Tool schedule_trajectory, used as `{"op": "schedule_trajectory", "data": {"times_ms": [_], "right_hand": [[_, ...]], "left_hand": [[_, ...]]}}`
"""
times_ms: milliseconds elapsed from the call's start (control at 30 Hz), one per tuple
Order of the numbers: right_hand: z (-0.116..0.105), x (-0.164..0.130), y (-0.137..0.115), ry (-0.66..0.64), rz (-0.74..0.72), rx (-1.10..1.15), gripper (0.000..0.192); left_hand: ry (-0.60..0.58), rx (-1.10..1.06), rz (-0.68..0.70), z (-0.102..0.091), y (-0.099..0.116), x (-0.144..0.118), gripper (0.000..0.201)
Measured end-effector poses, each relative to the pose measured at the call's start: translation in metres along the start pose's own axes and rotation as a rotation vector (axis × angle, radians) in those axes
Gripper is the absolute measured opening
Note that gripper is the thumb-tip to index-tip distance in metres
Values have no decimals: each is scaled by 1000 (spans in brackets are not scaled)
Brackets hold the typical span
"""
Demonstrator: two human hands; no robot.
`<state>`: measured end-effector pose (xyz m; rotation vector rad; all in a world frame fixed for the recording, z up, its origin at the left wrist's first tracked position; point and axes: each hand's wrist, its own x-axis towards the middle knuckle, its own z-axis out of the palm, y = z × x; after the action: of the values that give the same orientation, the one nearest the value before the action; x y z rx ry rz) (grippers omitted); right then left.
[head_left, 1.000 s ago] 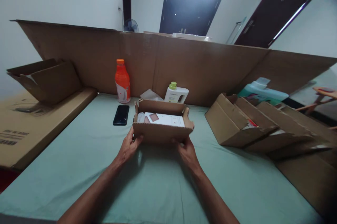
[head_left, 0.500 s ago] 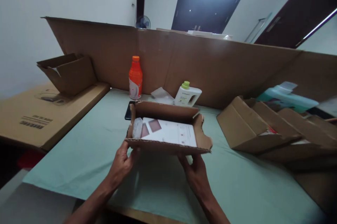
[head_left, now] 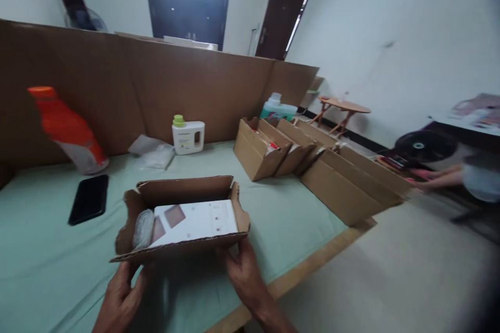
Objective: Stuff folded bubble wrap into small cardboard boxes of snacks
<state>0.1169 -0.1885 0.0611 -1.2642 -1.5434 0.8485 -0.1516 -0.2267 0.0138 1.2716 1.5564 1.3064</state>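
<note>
Over the green table [head_left: 47,275], near its front edge, 2 hands carry an open cardboard box [head_left: 183,218]: the left hand [head_left: 119,299] and right hand [head_left: 244,275] each grip its near wall from below. Keeping it level should stop the white booklet [head_left: 197,221] and plastic bag [head_left: 142,229] inside from sliding.

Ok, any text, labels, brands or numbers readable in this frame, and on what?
None can be read.
White jug: label too blurred.
Orange bottle: white label, motion-blurred.
White card in the open cardboard box: marks too small.
</note>
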Motion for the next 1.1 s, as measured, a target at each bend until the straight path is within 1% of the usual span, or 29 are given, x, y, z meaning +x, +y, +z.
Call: {"op": "schedule_trajectory", "data": {"times_ms": [33,100,167,233,300,333,400,433,500,533,600,667,767,833,900,1000,1100], "right_hand": [[-17,-2,9,75,31,-36,50],[-58,-9,31,249,110,-115,46],[-102,-18,55,406,191,-171,49],[-146,-27,76,529,248,-209,53],[-182,-34,91,654,278,-273,57],[-196,-36,97,713,276,-308,60],[-215,-39,107,798,234,-367,65],[-220,-39,112,822,201,-384,66],[-225,-36,123,858,138,-404,66],[-226,-34,128,878,115,-414,67],[-226,-30,141,909,85,-417,70],[-226,-27,154,909,63,-385,74],[-223,-25,169,867,66,-328,77],[-222,-24,175,844,84,-331,76],[-220,-24,180,831,96,-351,74],[-221,-25,184,819,125,-400,73],[-224,-26,186,792,131,-445,71]], "left_hand": [[-61,1,1,19,6,9,46],[-184,-11,19,67,24,27,44],[-328,-67,101,124,46,43,43],[-456,-144,165,184,68,59,51],[-584,-194,260,240,87,75,53],[-620,-199,305,266,95,82,53],[-658,-147,355,311,108,94,54],[-664,-112,357,330,112,98,55],[-649,-37,321,360,117,105,56],[-624,-2,292,371,118,108,56],[-563,70,228,388,116,112,54],[-518,132,167,399,113,115,54],[-515,168,115,412,109,114,66],[-541,163,114,419,106,111,76],[-587,148,128,424,103,106,83],[-671,130,166,428,96,98,84],[-751,127,233,426,91,89,84]]}}
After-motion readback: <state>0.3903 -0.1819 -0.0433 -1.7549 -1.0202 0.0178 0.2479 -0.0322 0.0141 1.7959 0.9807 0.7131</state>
